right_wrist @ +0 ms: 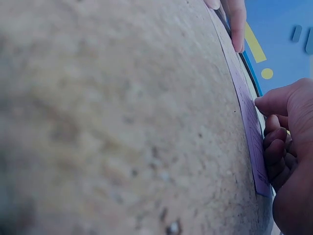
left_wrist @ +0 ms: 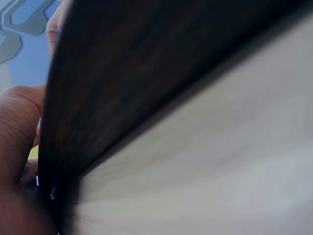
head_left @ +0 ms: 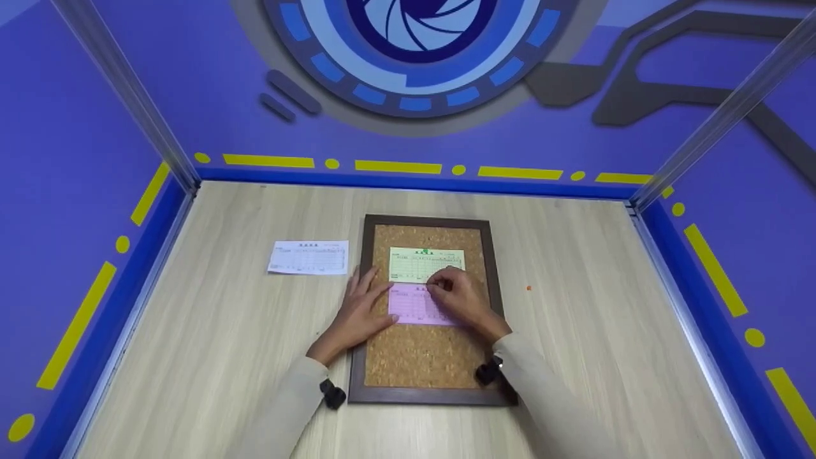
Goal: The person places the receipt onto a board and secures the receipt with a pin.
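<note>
A pink printed slip (head_left: pixel 408 306) lies on a cork board (head_left: pixel 421 357) with a dark frame. Directly above it is a pale green slip (head_left: pixel 408 264) with a green push pin (head_left: pixel 426 251) at its top. My left hand (head_left: pixel 362 312) rests over the board's left edge, fingers spread, with thumb and fingertips touching the pink slip's left side. My right hand (head_left: pixel 460 298) has curled fingers. Its thumb and forefinger pinch what seems to be a push pin at the pink slip's top edge, largely hidden by the fingertips. In the right wrist view the pink slip (right_wrist: pixel 249 125) runs beside the right thumb.
A white printed slip (head_left: pixel 309 257) lies on the wooden table (head_left: pixel 255 357) left of the board. A small orange object (head_left: pixel 528 288), perhaps another pin, lies to the right. Blue-purple panels (head_left: pixel 414 143) enclose the table at the back and both sides.
</note>
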The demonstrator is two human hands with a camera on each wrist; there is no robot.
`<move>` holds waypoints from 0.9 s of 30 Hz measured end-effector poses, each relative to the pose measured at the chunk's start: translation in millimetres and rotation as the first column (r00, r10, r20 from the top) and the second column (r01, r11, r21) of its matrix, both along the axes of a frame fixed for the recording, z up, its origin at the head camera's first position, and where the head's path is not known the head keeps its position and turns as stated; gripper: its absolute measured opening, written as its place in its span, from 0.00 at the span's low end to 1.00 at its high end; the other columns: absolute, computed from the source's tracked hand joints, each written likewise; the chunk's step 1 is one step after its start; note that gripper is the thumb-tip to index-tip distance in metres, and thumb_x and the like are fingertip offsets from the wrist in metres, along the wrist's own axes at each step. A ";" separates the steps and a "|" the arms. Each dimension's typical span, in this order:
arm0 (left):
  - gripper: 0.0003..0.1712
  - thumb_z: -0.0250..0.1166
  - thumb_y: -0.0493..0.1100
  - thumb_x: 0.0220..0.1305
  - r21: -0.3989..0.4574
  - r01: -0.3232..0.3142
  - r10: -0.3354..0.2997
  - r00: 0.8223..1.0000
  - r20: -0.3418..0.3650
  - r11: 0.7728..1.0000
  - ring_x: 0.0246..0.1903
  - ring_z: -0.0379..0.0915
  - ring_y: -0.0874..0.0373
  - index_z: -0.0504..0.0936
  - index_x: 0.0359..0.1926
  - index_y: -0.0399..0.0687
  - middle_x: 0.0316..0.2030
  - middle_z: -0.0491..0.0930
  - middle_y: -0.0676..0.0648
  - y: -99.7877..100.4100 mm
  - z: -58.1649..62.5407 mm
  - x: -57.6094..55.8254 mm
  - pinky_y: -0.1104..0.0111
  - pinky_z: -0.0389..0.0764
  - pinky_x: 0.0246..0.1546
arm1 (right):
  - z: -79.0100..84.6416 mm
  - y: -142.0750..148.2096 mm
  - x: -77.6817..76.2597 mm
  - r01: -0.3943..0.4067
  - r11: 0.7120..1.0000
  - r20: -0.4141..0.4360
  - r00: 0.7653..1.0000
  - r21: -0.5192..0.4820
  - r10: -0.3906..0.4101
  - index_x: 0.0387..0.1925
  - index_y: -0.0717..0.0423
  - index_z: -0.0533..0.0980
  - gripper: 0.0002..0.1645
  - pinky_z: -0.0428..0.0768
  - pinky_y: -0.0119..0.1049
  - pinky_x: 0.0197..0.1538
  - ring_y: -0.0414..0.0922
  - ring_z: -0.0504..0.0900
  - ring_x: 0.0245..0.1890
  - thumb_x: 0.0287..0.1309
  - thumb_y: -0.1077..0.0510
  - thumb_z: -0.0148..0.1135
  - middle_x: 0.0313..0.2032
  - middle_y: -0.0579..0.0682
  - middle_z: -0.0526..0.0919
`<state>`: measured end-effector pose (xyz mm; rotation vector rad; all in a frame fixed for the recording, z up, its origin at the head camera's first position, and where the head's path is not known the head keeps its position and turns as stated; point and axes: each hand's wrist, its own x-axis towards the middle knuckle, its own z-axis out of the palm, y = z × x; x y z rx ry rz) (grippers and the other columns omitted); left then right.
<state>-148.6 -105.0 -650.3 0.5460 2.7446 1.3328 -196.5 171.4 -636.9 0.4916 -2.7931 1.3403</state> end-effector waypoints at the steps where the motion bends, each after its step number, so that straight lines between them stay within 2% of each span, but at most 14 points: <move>1: 0.42 0.79 0.51 0.64 0.000 0.000 0.000 1.000 0.001 1.000 0.86 0.29 0.26 0.79 0.75 0.43 0.86 0.53 0.35 0.1 -0.2 -0.1 0.27 0.48 0.79 | -0.3 0.0 -0.2 0.002 1.000 0.001 1.000 0.001 -0.002 0.38 0.50 0.90 0.05 0.77 0.36 0.40 0.40 0.80 0.35 0.65 0.64 0.75 0.33 0.42 0.85; 9: 0.40 0.79 0.51 0.63 -0.005 0.005 -0.005 1.000 -0.022 1.000 0.85 0.28 0.25 0.80 0.74 0.43 0.86 0.54 0.34 0.8 -2.0 -1.4 0.30 0.39 0.81 | -0.2 0.8 -0.1 -0.012 1.000 -0.026 1.000 -0.009 0.012 0.38 0.52 0.90 0.04 0.77 0.35 0.39 0.39 0.79 0.35 0.67 0.64 0.74 0.34 0.43 0.87; 17: 0.41 0.79 0.52 0.63 0.009 0.001 -0.001 1.000 -0.016 1.000 0.85 0.29 0.25 0.80 0.74 0.44 0.85 0.54 0.34 1.0 -2.1 -0.6 0.27 0.44 0.79 | 0.5 1.2 0.5 -0.009 1.000 -0.026 1.000 -0.004 0.009 0.38 0.52 0.91 0.05 0.77 0.35 0.40 0.40 0.80 0.36 0.66 0.65 0.74 0.34 0.43 0.87; 27: 0.41 0.79 0.51 0.64 0.001 0.008 -0.008 1.000 -0.016 1.000 0.86 0.28 0.26 0.80 0.75 0.44 0.86 0.53 0.36 -0.6 -1.0 -0.2 0.28 0.46 0.79 | 4.4 -1.8 -1.8 0.007 1.000 0.026 1.000 -0.023 -0.007 0.36 0.52 0.92 0.04 0.81 0.39 0.45 0.42 0.84 0.39 0.63 0.64 0.75 0.36 0.47 0.91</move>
